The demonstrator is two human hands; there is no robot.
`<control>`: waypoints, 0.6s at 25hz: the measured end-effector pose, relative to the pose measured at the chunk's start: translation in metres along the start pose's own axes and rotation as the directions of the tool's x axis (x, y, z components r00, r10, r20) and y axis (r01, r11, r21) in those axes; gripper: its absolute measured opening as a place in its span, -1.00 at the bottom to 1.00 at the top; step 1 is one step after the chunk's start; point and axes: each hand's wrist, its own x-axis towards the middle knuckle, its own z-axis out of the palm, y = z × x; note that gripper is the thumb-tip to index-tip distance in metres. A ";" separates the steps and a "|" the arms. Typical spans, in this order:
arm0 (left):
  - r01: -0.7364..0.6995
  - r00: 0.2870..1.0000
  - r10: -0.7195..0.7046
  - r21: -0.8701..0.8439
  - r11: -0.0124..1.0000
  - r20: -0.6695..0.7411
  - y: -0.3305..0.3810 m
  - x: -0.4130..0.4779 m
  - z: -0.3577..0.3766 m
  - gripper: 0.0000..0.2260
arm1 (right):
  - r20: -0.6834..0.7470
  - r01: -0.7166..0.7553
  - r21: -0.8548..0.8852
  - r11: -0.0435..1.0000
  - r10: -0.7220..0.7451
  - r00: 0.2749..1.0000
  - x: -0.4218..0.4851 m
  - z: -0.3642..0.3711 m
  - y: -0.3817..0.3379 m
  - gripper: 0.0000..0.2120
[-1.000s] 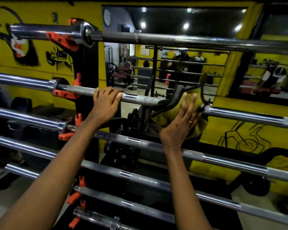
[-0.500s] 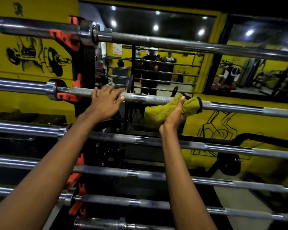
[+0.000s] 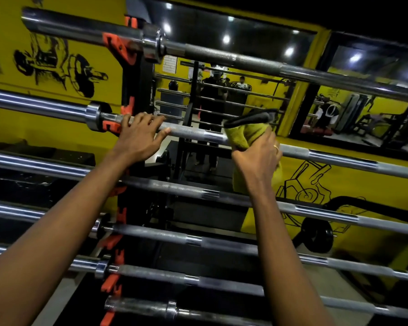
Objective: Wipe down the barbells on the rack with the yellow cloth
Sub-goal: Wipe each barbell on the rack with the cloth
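Several steel barbells lie one above another on a black rack [image 3: 137, 90] with orange hooks. My left hand [image 3: 139, 137] rests over the second barbell from the top [image 3: 198, 134], just right of its collar, fingers spread on the shaft. My right hand [image 3: 259, 156] grips the yellow cloth [image 3: 243, 132], which is wrapped over the same bar about a hand's width to the right. The cloth's dark edge sticks up above the bar, and part of it hangs down behind my wrist.
The top barbell [image 3: 245, 60] runs close above my hands, and a third barbell [image 3: 198, 191] runs just below them. Behind the rack are a yellow painted wall [image 3: 57, 67] and a mirror [image 3: 222, 95] showing the gym. A weight plate [image 3: 316, 234] leans at the lower right.
My right hand has closed more firmly round the cloth and moved along the second bar. My left hand stays on the bar near the collar. The view has tilted.
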 end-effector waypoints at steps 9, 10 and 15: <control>0.096 0.983 -0.078 -0.099 0.990 0.168 0.003 0.009 -0.011 -0.59 | 0.360 0.486 -0.177 0.856 -0.403 0.841 0.030 0.022 -0.051 -0.27; 0.087 0.984 -0.069 -0.100 0.991 0.165 0.002 0.008 -0.012 -0.59 | 0.360 0.477 -0.155 0.865 -0.400 0.843 0.035 0.019 -0.047 -0.36; 0.018 0.987 -0.009 -0.052 0.998 0.163 0.000 0.001 -0.014 -0.55 | 0.382 0.393 -0.181 0.902 -0.303 0.873 0.049 0.004 -0.023 -0.41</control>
